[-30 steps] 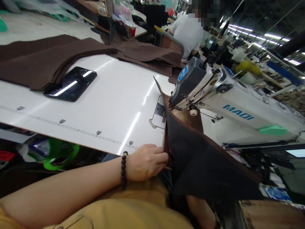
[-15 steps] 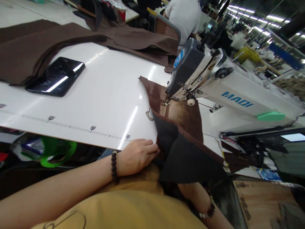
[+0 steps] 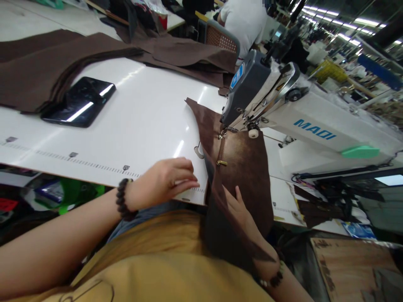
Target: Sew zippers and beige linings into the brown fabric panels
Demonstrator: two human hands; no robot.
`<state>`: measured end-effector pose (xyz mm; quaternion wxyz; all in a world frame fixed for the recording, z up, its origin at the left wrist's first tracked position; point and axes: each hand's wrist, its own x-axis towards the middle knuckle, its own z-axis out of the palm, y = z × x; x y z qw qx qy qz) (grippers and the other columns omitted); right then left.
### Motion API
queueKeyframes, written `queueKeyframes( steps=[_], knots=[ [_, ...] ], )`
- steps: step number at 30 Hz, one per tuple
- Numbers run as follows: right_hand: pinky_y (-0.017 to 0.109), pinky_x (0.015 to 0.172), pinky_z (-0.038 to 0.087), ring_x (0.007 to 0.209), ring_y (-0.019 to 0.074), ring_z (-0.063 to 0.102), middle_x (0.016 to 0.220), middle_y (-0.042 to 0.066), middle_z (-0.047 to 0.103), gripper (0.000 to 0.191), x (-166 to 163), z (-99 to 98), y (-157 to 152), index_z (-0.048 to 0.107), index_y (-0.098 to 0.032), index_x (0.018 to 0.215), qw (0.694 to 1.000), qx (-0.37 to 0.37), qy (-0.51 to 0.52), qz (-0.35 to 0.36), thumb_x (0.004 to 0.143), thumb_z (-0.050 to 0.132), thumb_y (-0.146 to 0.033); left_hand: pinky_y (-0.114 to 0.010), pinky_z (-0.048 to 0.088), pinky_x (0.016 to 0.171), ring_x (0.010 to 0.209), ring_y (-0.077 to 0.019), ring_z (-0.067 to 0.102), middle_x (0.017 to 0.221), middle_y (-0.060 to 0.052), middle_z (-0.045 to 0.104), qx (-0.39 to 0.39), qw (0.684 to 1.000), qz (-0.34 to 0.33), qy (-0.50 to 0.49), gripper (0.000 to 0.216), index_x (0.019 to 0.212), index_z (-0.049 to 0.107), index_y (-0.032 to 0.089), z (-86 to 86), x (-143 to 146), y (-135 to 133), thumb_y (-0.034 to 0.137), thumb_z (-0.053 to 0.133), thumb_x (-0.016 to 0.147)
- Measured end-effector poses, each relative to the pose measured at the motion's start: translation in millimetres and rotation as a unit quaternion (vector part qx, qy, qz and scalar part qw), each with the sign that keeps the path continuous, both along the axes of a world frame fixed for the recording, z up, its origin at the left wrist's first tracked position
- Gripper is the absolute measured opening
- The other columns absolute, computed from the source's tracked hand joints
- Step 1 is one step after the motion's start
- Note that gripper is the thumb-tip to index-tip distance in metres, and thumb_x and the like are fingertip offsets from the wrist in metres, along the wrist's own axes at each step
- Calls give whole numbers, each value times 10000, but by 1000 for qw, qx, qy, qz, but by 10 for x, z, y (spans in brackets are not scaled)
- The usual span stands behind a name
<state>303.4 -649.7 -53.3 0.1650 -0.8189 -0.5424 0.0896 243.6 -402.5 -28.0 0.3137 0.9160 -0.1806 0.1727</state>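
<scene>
A brown leather-like panel (image 3: pixel 248 167) with a dark grey underside lies below the sewing machine head (image 3: pixel 248 92). A zipper with a gold-coloured pull (image 3: pixel 221 162) runs down it from the presser foot (image 3: pixel 222 135). My right hand (image 3: pixel 241 212) rests on the panel's brown face, thumb apart from the fingers; a folded-over flap covers some of its fingertips and edge. Left of the panel, my left hand (image 3: pixel 166 180) hovers over the table's front edge, its fingers loosely curled with a gap at the thumb. I see nothing in it, and it is apart from the panel.
On the white table (image 3: pixel 151 113) with its printed ruler, a black phone (image 3: pixel 80 100) lies beside stacked brown panels (image 3: pixel 103 46). A wooden board (image 3: pixel 349 268) is at lower right. A person in a white shirt (image 3: pixel 244 25) sits beyond a chair (image 3: pixel 222 37).
My left hand has let go of the panel's edge and moved left and up. The panel's near part has been turned back, uncovering the zipper pull and my right hand on the brown face.
</scene>
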Motion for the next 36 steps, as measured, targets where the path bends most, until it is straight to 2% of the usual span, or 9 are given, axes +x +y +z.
queueKeyframes(
  steps=[3, 7, 9, 13, 17, 22, 26, 30, 36],
  knots=[
    [620, 1045, 107, 1333, 276, 199, 1403, 137, 317, 647, 3, 69, 81, 305, -139, 1365, 999, -23, -11, 39, 883, 253, -567, -216, 454, 709, 792, -127, 597, 885, -40, 628, -33, 999, 18, 2, 251, 869, 643, 153, 323, 162, 214, 309, 452, 913],
    [630, 1033, 139, 1334, 267, 198, 1411, 110, 310, 542, -24, 36, 80, 303, -161, 1364, 998, -28, -46, 39, 910, 301, -458, -221, 478, 737, 827, -135, 626, 957, -36, 645, 35, 978, -162, 128, 271, 919, 651, 172, 487, 341, 158, 323, 426, 921],
    [605, 1045, 165, 1326, 248, 227, 1398, 94, 341, 478, -36, -27, 81, 326, -155, 1349, 996, -21, -82, 25, 908, 361, -335, -236, 480, 767, 857, -156, 623, 1002, -64, 633, 94, 968, -182, 145, 258, 953, 649, 157, 386, 341, 41, 357, 506, 877],
    [573, 1061, 170, 1296, 234, 290, 1355, 78, 411, 425, -30, -155, 77, 391, -135, 1303, 985, 22, -167, 25, 886, 413, -212, -344, 452, 872, 1020, -253, 547, 1150, -145, 552, 202, 969, -120, 75, 531, 1117, 575, 121, 5, 203, -138, 442, 686, 710],
    [566, 1052, 192, 1284, 243, 303, 1350, 75, 417, 430, 0, -121, 40, 390, -131, 1301, 983, 19, -177, 48, 882, 430, -216, -417, 448, 879, 1042, -296, 509, 1166, -162, 532, 226, 969, -95, 10, 625, 1153, 542, 113, -256, 95, -195, 490, 690, 677],
    [439, 980, 370, 1215, 208, 396, 1343, 100, 417, 419, 151, 72, 118, 399, -130, 1295, 993, 23, -115, 2, 892, 387, -243, -380, 505, 786, 927, -257, 556, 1066, -139, 581, 235, 968, -91, 10, 432, 1063, 587, 105, -267, 140, -264, 433, 605, 783],
    [432, 1007, 348, 1273, 221, 319, 1392, 112, 340, 410, 419, 66, 314, 410, -114, 1292, 988, 52, -125, -77, 895, 350, -202, -373, 506, 824, 942, -253, 568, 1038, -141, 601, 232, 969, -85, -8, 331, 986, 621, 85, -263, 180, -301, 355, 617, 795],
    [473, 1049, 291, 1284, 207, 314, 1374, 85, 379, 414, 623, -36, 418, 395, -131, 1306, 992, 7, -115, -58, 900, 329, -176, -412, 430, 961, 1083, -264, 526, 1115, -135, 594, 199, 976, -78, -37, 304, 1009, 622, 106, -306, 165, -289, 325, 622, 799],
    [457, 1046, 316, 1264, 196, 346, 1349, 95, 413, 408, 690, -37, 343, 415, -103, 1293, 992, -10, -128, -14, 898, 329, -153, -376, 452, 944, 1074, -263, 548, 1128, -147, 596, 195, 978, -61, -31, 279, 1023, 628, 118, -326, 138, -378, 283, 628, 799]
  ],
)
